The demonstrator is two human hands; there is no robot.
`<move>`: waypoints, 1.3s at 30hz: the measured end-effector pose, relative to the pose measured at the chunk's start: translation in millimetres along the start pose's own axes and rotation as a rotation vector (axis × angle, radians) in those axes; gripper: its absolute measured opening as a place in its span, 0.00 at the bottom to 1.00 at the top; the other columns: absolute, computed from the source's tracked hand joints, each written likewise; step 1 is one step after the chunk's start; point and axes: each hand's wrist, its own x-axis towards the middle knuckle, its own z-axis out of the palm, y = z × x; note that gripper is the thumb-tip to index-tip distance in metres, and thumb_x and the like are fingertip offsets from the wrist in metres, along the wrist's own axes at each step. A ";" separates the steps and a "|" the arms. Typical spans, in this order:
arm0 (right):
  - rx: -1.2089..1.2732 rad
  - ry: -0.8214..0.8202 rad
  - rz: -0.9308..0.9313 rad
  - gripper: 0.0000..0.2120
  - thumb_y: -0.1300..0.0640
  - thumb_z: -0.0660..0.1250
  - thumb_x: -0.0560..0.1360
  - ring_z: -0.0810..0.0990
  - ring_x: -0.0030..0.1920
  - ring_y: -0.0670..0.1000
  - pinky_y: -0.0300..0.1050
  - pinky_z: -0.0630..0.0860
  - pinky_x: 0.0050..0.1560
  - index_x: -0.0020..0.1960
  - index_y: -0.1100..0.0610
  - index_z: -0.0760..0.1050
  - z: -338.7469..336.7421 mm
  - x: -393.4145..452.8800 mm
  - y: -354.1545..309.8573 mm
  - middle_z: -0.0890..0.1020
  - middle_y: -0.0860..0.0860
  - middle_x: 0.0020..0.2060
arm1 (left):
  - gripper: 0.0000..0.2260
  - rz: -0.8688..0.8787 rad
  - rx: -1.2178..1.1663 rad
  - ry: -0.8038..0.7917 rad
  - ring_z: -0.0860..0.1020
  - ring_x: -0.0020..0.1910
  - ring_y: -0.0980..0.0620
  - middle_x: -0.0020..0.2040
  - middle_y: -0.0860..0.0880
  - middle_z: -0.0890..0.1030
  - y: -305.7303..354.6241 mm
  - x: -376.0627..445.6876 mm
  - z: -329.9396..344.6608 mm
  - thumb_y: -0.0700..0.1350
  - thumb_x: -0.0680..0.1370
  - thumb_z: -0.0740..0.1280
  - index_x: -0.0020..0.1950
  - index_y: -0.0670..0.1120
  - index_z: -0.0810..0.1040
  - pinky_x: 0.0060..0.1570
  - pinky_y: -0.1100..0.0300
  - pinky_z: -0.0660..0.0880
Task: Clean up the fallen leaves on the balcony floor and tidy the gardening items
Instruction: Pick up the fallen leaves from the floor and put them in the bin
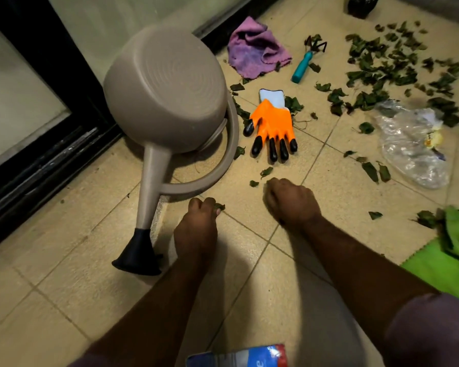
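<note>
Both of my hands are down at the tiled floor [249, 260], just in front of the tipped watering can [167, 94], which I use as my landmark. My left hand [196, 231] is narrow, its fingertips pinched on a small green leaf [220, 206] right beside the can's curved handle. My right hand [292, 202] is curled into a loose fist farther from the can, knuckles up; whether it grips anything I cannot tell. The can lies on its side with its black nozzle [138, 256] pointing back toward me. Just past the can's handle lies an orange glove [272, 123] with black fingertips, flat on the tiles. Beyond the can, by the door frame, sits a crumpled purple cloth [255, 49], and next to that a small rake with a teal handle [304, 63]. Most fallen leaves [382, 70] are scattered well away from the can, with a clear plastic bag [408, 147] lying at their near edge.
</note>
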 end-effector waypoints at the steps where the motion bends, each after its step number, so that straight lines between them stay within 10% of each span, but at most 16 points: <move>1: 0.026 0.019 0.046 0.11 0.48 0.54 0.79 0.79 0.39 0.58 0.51 0.76 0.41 0.54 0.54 0.68 -1.0 3.0 8.0 0.79 0.55 0.45 | 0.09 0.034 0.032 0.019 0.76 0.42 0.48 0.53 0.47 0.74 3.2 1.8 4.2 0.49 0.82 0.58 0.59 0.49 0.74 0.38 0.54 0.73; 7: 0.019 0.000 0.077 0.19 0.48 0.54 0.79 0.80 0.48 0.59 0.51 0.75 0.46 0.69 0.50 0.62 -1.4 23.4 10.0 0.78 0.56 0.54 | 0.05 0.153 -0.139 0.004 0.72 0.39 0.53 0.48 0.51 0.73 24.0 10.3 20.7 0.47 0.81 0.60 0.52 0.47 0.73 0.37 0.58 0.69; 12: 0.060 0.029 0.121 0.27 0.30 0.49 0.74 0.77 0.51 0.56 0.49 0.71 0.44 0.60 0.50 0.65 10.5 28.7 -15.4 0.73 0.54 0.56 | 0.04 0.149 -0.355 0.135 0.72 0.40 0.57 0.44 0.50 0.77 37.8 20.3 31.0 0.44 0.78 0.67 0.49 0.44 0.78 0.38 0.73 0.64; 18: 0.029 0.063 0.011 0.10 0.49 0.56 0.79 0.77 0.46 0.55 0.47 0.72 0.38 0.58 0.51 0.64 11.3 37.4 -24.1 0.75 0.54 0.53 | 0.02 0.118 -0.529 0.278 0.76 0.39 0.54 0.39 0.49 0.79 45.3 39.1 30.4 0.41 0.75 0.70 0.43 0.43 0.79 0.41 0.59 0.74; 26: 0.125 0.040 -0.017 0.29 0.53 0.54 0.79 0.79 0.41 0.56 0.49 0.75 0.38 0.77 0.48 0.46 7.6 75.9 -35.2 0.78 0.55 0.49 | 0.03 -0.007 -0.483 0.198 0.73 0.42 0.55 0.43 0.51 0.76 35.9 36.1 37.2 0.45 0.78 0.67 0.45 0.47 0.76 0.41 0.62 0.68; 31: 0.108 0.079 -0.001 0.15 0.53 0.54 0.81 0.81 0.46 0.57 0.48 0.76 0.40 0.67 0.51 0.66 9.6 78.1 -37.9 0.79 0.53 0.51 | 0.04 -0.064 -0.471 0.145 0.73 0.39 0.53 0.41 0.49 0.76 37.2 40.4 35.0 0.42 0.76 0.67 0.43 0.46 0.74 0.40 0.61 0.68; 39: 0.100 -0.020 -0.031 0.09 0.53 0.56 0.80 0.77 0.43 0.54 0.50 0.75 0.40 0.57 0.52 0.71 3.7 18.9 -1.9 0.75 0.52 0.50 | 0.04 -0.045 -0.415 0.071 0.71 0.41 0.50 0.41 0.48 0.73 42.1 37.8 33.2 0.40 0.75 0.66 0.44 0.45 0.71 0.41 0.60 0.64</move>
